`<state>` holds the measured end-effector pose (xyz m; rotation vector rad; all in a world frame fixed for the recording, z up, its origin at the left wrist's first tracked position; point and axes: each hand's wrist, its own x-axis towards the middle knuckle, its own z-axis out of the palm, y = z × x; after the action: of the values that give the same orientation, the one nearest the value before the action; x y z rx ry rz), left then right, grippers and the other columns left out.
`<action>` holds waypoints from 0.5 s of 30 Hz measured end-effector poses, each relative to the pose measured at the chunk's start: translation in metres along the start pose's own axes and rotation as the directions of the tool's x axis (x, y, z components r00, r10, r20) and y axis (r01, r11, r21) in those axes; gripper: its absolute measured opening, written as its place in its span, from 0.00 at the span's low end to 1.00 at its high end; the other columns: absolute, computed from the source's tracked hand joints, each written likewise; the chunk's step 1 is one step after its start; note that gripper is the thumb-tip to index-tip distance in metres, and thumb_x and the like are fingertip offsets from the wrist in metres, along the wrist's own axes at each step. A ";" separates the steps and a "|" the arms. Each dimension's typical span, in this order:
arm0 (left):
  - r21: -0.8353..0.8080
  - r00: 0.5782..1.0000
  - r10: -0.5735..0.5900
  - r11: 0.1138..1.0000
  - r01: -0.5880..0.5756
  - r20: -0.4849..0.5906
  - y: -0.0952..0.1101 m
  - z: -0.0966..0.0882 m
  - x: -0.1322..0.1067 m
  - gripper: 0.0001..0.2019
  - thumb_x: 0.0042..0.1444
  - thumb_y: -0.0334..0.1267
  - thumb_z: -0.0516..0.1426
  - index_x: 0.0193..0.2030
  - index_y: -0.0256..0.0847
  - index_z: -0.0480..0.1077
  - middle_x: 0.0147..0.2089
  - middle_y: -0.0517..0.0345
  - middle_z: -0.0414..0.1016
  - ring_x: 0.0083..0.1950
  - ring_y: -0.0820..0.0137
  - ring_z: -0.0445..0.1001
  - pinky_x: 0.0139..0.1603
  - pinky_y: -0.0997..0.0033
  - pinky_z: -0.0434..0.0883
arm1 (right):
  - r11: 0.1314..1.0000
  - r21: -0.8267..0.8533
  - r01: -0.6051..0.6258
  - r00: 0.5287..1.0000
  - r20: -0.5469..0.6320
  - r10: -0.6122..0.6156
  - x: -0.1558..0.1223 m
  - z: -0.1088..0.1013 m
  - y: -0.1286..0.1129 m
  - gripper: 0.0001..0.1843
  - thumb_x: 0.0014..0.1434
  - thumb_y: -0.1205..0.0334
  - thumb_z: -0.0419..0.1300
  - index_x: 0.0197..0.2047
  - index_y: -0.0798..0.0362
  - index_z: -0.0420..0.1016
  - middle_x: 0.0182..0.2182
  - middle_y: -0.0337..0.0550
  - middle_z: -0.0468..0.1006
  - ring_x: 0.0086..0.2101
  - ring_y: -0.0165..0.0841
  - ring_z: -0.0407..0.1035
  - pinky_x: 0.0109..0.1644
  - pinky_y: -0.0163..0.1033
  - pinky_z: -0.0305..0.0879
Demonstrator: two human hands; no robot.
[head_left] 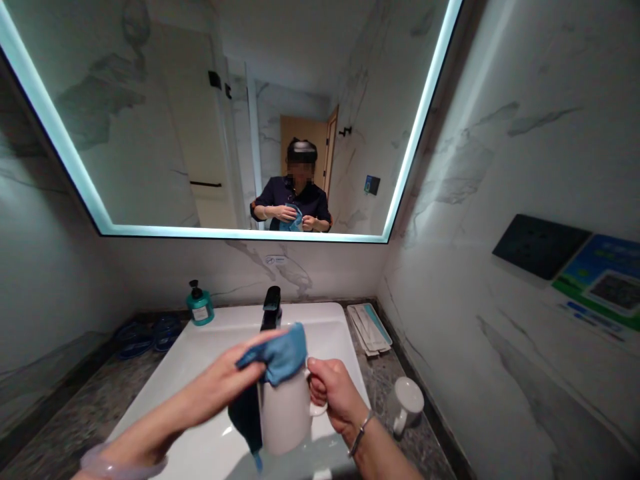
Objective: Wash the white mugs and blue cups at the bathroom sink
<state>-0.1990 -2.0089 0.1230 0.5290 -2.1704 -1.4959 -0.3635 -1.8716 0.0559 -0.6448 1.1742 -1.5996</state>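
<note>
My left hand (215,380) pinches a blue cloth (280,353), which drapes over the rim of a white ceramic mug (285,420). A darker, damp-looking length of the cloth (245,417) hangs down the mug's left side. My right hand (333,393) grips the mug by its handle and holds it up over a white sink basin (200,363). A metal bracelet circles my right wrist. The inside of the mug is hidden by the cloth and my fingers.
A black faucet (271,308) and a teal soap dispenser (200,305) stand behind the basin. A second white mug (407,403) and wrapped packets (369,330) lie on the stone counter (385,373) at right. A wall mirror (150,133) reflects me.
</note>
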 end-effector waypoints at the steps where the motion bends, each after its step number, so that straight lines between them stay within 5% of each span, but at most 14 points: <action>1: 0.134 0.989 0.077 0.987 -0.094 0.125 0.005 0.005 -0.005 0.18 0.57 0.45 0.62 0.54 0.48 0.79 0.62 0.52 0.75 0.63 0.52 0.72 0.66 0.60 0.66 | 1.000 0.000 -0.006 1.000 -0.028 0.006 -0.001 0.001 -0.002 0.35 0.43 0.35 0.68 0.13 0.49 0.51 0.10 0.24 0.48 0.14 0.17 0.40 0.21 0.34 0.31; 2: 0.230 0.968 0.144 0.954 -0.191 0.204 0.007 0.011 -0.009 0.19 0.60 0.44 0.60 0.58 0.52 0.77 0.67 0.54 0.71 0.66 0.53 0.69 0.68 0.60 0.64 | 1.000 0.010 -0.015 0.999 -0.044 0.016 -0.001 0.004 -0.004 0.35 0.43 0.35 0.68 0.14 0.49 0.50 0.10 0.23 0.47 0.14 0.17 0.39 0.21 0.34 0.31; 4: 0.314 0.925 0.327 0.873 -0.374 0.193 0.003 0.024 -0.013 0.17 0.64 0.43 0.56 0.57 0.55 0.78 0.64 0.53 0.73 0.62 0.55 0.73 0.63 0.61 0.68 | 0.999 0.034 -0.032 0.998 -0.048 0.033 -0.003 0.009 -0.008 0.36 0.42 0.34 0.67 0.14 0.48 0.49 0.10 0.23 0.45 0.14 0.17 0.38 0.21 0.33 0.32; 6: 0.288 0.843 0.536 0.803 -0.522 0.033 -0.011 0.034 -0.015 0.14 0.65 0.46 0.56 0.50 0.52 0.80 0.52 0.49 0.80 0.50 0.59 0.77 0.53 0.65 0.72 | 0.999 0.035 -0.009 0.999 -0.045 0.011 -0.005 0.014 -0.011 0.35 0.43 0.35 0.67 0.13 0.49 0.49 0.10 0.24 0.47 0.14 0.18 0.39 0.22 0.33 0.33; 8: 0.225 0.758 0.616 0.786 -0.575 -0.215 -0.026 0.042 -0.015 0.12 0.64 0.47 0.57 0.46 0.48 0.80 0.46 0.50 0.79 0.45 0.63 0.75 0.49 0.68 0.71 | 0.998 0.042 0.049 0.998 -0.040 -0.048 -0.007 0.017 -0.013 0.34 0.45 0.37 0.67 0.13 0.49 0.51 0.10 0.25 0.48 0.15 0.18 0.42 0.22 0.33 0.35; 10: 0.068 0.735 0.428 0.882 -0.465 -0.526 -0.033 0.049 -0.016 0.12 0.64 0.48 0.58 0.47 0.47 0.79 0.46 0.54 0.78 0.48 0.64 0.74 0.54 0.71 0.70 | 0.992 0.062 0.108 0.994 -0.032 -0.107 -0.006 0.018 -0.013 0.34 0.47 0.37 0.67 0.13 0.50 0.51 0.10 0.26 0.49 0.15 0.19 0.43 0.23 0.34 0.38; 12: -0.247 0.758 0.096 0.913 -0.325 -0.645 -0.030 0.057 -0.018 0.16 0.65 0.49 0.57 0.53 0.45 0.76 0.49 0.55 0.79 0.55 0.63 0.74 0.61 0.71 0.67 | 0.982 0.053 0.181 0.983 -0.033 -0.179 -0.006 0.016 -0.013 0.35 0.50 0.36 0.65 0.13 0.49 0.51 0.10 0.26 0.48 0.16 0.20 0.43 0.23 0.34 0.39; 15: -0.729 0.867 -0.341 0.684 -0.036 -0.363 -0.015 0.064 -0.022 0.23 0.67 0.53 0.53 0.59 0.39 0.73 0.49 0.51 0.81 0.54 0.58 0.76 0.57 0.63 0.73 | 0.963 -0.045 0.266 0.963 0.064 -0.263 -0.005 0.010 -0.017 0.34 0.53 0.35 0.63 0.15 0.50 0.53 0.13 0.28 0.50 0.18 0.21 0.44 0.23 0.34 0.39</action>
<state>-0.2157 -1.9528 0.0862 0.7077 -1.0402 -1.9017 -0.3598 -1.8702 0.0763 -0.9079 1.1275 -1.7635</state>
